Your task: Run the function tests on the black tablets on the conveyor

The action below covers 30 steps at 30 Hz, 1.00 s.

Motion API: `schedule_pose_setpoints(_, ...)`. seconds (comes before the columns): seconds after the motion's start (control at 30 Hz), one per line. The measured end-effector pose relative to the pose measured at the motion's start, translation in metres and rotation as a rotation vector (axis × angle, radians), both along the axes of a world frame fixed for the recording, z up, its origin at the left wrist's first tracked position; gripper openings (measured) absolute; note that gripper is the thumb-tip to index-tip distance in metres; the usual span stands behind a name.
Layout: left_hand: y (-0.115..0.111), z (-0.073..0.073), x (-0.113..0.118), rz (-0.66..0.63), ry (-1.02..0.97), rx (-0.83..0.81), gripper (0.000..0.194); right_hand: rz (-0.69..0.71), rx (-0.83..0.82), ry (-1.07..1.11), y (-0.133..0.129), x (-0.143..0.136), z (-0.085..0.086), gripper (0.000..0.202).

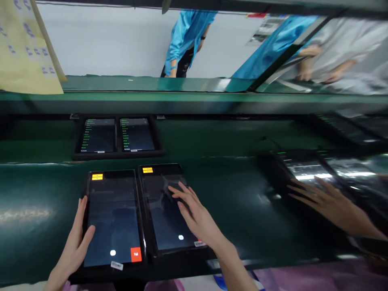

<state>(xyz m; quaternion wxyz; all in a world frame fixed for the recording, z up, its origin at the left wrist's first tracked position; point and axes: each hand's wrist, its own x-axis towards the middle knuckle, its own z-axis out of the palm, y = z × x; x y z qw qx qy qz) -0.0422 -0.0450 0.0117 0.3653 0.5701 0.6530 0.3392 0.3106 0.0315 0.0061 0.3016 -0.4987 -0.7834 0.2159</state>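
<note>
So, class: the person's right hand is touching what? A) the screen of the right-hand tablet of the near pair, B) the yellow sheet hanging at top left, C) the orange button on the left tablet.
A: the right hand lies spread, fingertips on the right-hand tablet screen.

I see a long, dark green belt [248, 194] that shines where the light hits it. Behind it runs a green rail [194, 99] from side to side. The back wall [103, 44] is plain white. A yellow paper sheet [27, 48] hangs at the top left. A person in a blue coat [184, 36] stands far back. The right side is blurry, maybe more workers there.
</note>
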Motion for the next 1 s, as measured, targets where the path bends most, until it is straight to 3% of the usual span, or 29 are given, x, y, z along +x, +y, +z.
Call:
schedule_pose_setpoints(0.23,0.006,-0.009,0.037,-0.041,-0.047,0.001,0.059,0.075,0.105,-0.174,0.049,-0.007,-0.005,0.023)
schedule_pose_setpoints(0.4,0.009,-0.008,0.073,-0.020,-0.093,0.007,0.061,0.026,0.150,-0.242,0.062,0.003,-0.008,0.022)
schedule_pose_setpoints(0.5,0.010,-0.006,0.081,0.010,-0.058,0.005,0.061,0.006,0.166,-0.266,0.065,0.008,-0.011,0.022)
schedule_pose_setpoints(0.63,0.027,-0.007,0.068,-0.075,0.227,0.092,0.065,0.010,0.156,-0.258,0.065,0.012,-0.014,0.026)
schedule_pose_setpoints(0.87,0.081,-0.002,0.054,-0.176,0.859,0.424,0.080,-0.045,0.121,-0.118,0.049,0.025,-0.003,0.022)
schedule_pose_setpoints(1.0,0.095,0.005,0.052,-0.212,0.984,0.426,0.078,-0.093,0.084,-0.089,0.033,0.035,-0.003,0.019)
